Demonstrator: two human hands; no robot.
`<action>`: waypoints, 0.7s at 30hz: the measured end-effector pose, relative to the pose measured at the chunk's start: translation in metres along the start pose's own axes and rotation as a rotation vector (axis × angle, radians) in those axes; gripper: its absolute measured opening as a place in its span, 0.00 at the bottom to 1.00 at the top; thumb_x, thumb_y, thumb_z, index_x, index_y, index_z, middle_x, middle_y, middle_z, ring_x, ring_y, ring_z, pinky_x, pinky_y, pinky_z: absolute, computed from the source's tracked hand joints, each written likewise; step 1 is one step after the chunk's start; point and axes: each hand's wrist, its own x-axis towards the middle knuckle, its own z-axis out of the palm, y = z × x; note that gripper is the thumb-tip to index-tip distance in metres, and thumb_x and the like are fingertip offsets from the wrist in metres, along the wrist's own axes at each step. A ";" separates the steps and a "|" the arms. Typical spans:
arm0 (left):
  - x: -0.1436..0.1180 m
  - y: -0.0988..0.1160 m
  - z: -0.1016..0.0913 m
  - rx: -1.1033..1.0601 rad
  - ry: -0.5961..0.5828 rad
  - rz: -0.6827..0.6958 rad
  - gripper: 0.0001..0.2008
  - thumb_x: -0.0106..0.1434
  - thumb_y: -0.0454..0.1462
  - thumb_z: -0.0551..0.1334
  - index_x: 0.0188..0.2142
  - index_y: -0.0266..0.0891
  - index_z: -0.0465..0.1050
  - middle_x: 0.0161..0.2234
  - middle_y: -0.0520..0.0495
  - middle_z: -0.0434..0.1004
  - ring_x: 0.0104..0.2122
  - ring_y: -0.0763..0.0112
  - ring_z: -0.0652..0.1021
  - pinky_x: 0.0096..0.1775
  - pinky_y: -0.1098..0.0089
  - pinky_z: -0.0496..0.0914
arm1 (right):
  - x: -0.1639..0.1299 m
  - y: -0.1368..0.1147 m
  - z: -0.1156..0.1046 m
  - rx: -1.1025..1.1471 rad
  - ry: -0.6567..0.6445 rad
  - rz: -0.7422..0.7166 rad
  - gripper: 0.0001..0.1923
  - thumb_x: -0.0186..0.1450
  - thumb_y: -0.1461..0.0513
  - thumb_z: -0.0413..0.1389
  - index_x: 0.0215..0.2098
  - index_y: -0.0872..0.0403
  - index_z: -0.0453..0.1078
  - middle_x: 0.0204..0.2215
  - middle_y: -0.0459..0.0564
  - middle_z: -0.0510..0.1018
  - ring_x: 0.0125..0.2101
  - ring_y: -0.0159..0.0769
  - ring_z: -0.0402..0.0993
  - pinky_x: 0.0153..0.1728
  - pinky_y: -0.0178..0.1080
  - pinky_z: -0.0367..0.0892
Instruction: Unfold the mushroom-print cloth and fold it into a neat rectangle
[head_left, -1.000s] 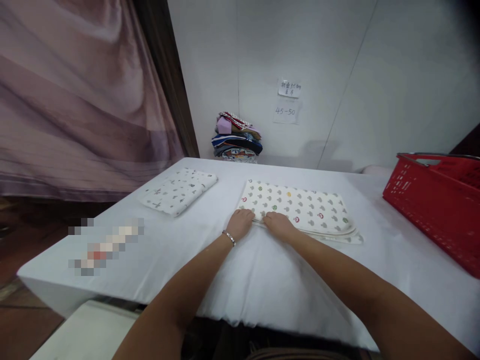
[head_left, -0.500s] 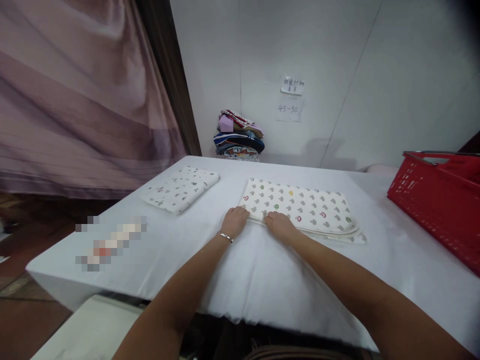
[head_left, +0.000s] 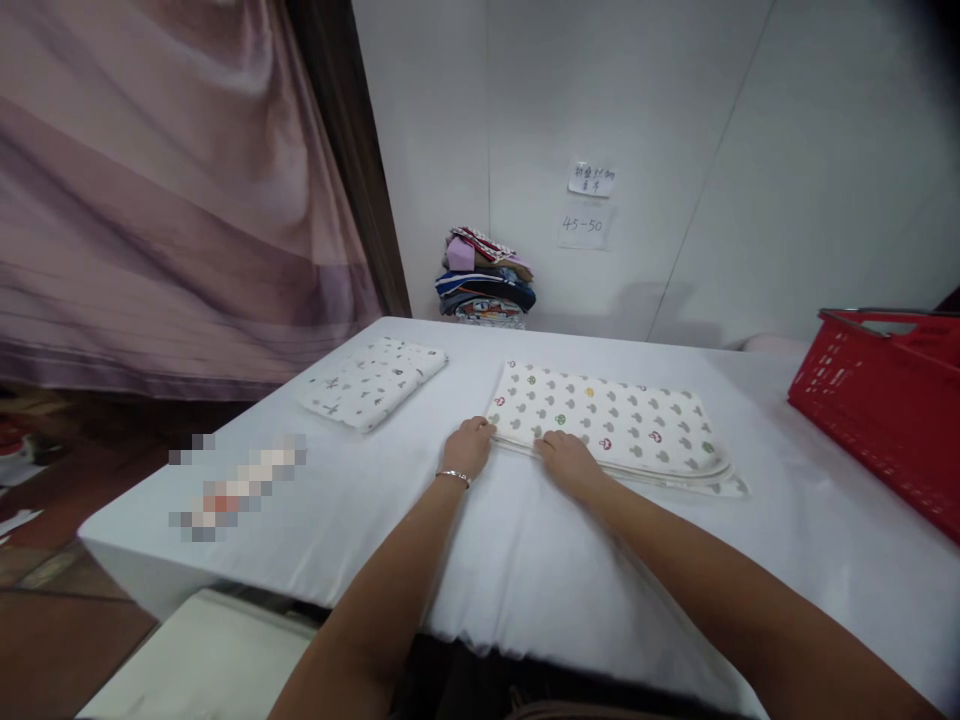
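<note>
A white cloth [head_left: 622, 420] printed with grey, red, green and yellow mushrooms lies folded in layers on the table. Its near right corner is rounded, with one layer sticking out beneath. My left hand [head_left: 466, 448], with a bracelet at the wrist, has its fingers closed on the near left corner. Farther along the near edge, my right hand [head_left: 566, 460] grips the cloth with curled fingers. The thumbs are mostly hidden. To the left of both hands rests another folded white cloth [head_left: 375, 382] with small dark prints.
The table [head_left: 360, 520] has a white cover. A red plastic basket [head_left: 862, 400] stands at the right edge. A pile of folded fabrics [head_left: 487, 285] is behind the table by the wall. A pixelated patch covers something at the left. A pinkish curtain [head_left: 165, 200] hangs at the left.
The whole view has shifted slightly, so everything appears a little farther right. Both hands stay at the cloth's near edge, and the folded cloth looks unchanged.
</note>
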 end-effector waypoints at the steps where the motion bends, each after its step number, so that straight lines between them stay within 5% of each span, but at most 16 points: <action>1: -0.001 0.000 0.000 -0.015 -0.009 -0.026 0.16 0.60 0.32 0.53 0.44 0.47 0.71 0.47 0.50 0.70 0.43 0.69 0.71 0.39 0.70 0.68 | 0.000 0.000 0.001 -0.003 0.006 0.002 0.14 0.64 0.69 0.46 0.45 0.56 0.67 0.40 0.54 0.70 0.40 0.39 0.63 0.38 0.38 0.56; 9: -0.006 -0.010 -0.006 -0.202 0.044 -0.197 0.16 0.59 0.31 0.51 0.43 0.45 0.72 0.44 0.51 0.72 0.39 0.73 0.73 0.39 0.74 0.67 | -0.001 -0.002 0.001 0.017 0.020 0.016 0.15 0.63 0.70 0.45 0.46 0.57 0.67 0.40 0.55 0.70 0.39 0.39 0.63 0.38 0.38 0.56; 13: -0.006 -0.017 -0.007 -0.292 0.118 -0.249 0.14 0.62 0.41 0.52 0.42 0.41 0.72 0.39 0.49 0.74 0.33 0.72 0.75 0.38 0.72 0.69 | 0.001 -0.004 0.002 0.044 0.025 0.042 0.12 0.65 0.68 0.46 0.44 0.57 0.68 0.39 0.55 0.70 0.40 0.39 0.63 0.38 0.39 0.57; 18: 0.007 -0.018 -0.001 -0.195 0.201 0.055 0.18 0.62 0.46 0.50 0.39 0.42 0.74 0.43 0.46 0.74 0.43 0.66 0.72 0.47 0.67 0.67 | 0.006 -0.003 0.003 0.050 0.089 0.024 0.08 0.65 0.65 0.48 0.40 0.57 0.67 0.38 0.53 0.71 0.39 0.38 0.64 0.38 0.39 0.58; 21: 0.019 -0.022 0.006 -0.124 0.076 0.163 0.18 0.60 0.45 0.49 0.33 0.43 0.76 0.38 0.47 0.77 0.41 0.64 0.73 0.47 0.65 0.67 | 0.008 0.001 0.003 0.036 0.118 0.007 0.08 0.65 0.65 0.49 0.41 0.57 0.66 0.39 0.53 0.71 0.39 0.38 0.64 0.38 0.39 0.60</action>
